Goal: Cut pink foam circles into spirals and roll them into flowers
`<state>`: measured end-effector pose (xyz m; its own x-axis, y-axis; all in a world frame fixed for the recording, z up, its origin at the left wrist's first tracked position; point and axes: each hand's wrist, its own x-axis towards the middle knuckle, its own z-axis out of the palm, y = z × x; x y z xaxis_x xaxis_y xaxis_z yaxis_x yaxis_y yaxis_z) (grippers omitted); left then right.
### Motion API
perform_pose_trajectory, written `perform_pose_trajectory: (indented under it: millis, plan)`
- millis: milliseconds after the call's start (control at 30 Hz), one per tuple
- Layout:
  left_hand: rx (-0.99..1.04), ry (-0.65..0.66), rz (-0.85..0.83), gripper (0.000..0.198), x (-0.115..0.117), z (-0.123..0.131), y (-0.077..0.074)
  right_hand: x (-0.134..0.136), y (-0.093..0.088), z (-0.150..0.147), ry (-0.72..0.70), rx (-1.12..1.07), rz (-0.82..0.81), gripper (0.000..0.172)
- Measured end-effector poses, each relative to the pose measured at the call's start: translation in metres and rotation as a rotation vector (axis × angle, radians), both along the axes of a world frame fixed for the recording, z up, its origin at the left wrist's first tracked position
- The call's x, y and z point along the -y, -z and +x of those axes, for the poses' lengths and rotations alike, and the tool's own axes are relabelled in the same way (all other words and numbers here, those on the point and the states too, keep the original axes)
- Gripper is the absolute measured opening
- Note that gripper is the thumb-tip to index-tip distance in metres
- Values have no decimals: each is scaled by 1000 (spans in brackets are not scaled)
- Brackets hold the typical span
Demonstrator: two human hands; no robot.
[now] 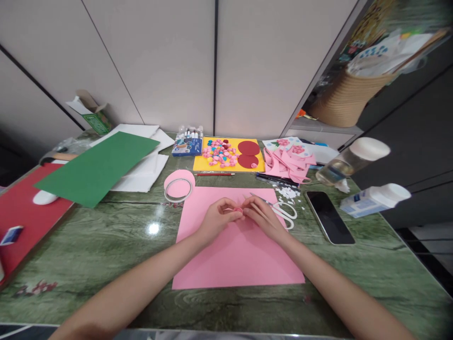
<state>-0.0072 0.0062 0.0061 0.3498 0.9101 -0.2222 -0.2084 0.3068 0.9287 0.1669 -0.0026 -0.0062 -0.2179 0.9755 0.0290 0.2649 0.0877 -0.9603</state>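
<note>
Over the pink paper sheet, my left hand and my right hand meet at the fingertips. Between them they pinch a small pink rolled-paper piece, partly hidden by the fingers. White-handled scissors lie just right of my right hand, with their blades partly behind it. Left of the hands, a roll of tape rests on a pink paper disc. Farther back, many small pink, blue and red paper rolls and two dark red circles lie on a yellow sheet.
Pink paper scraps, pens and white paper bits lie back right. A phone, clear bottle and white bottle stand or lie right. Green sheet, red sheet and marker box are left.
</note>
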Motion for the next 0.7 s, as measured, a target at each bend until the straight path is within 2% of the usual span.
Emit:
perform_pose_trajectory:
  millis: [200,367,500,700]
  plan:
    - [77,-1,51,23,-1,2,5,0,0,2,-8,19,7,10]
    - [-1,16,57,25,-2,0,8,0,0,1,-16,17,-17,10]
    - [34,24,65,33,-2,-1,6,1,-1,0,-17,10,-20,11]
    - [70,80,70,33,-1,-3,0,1,-1,0,-17,6,-16,9]
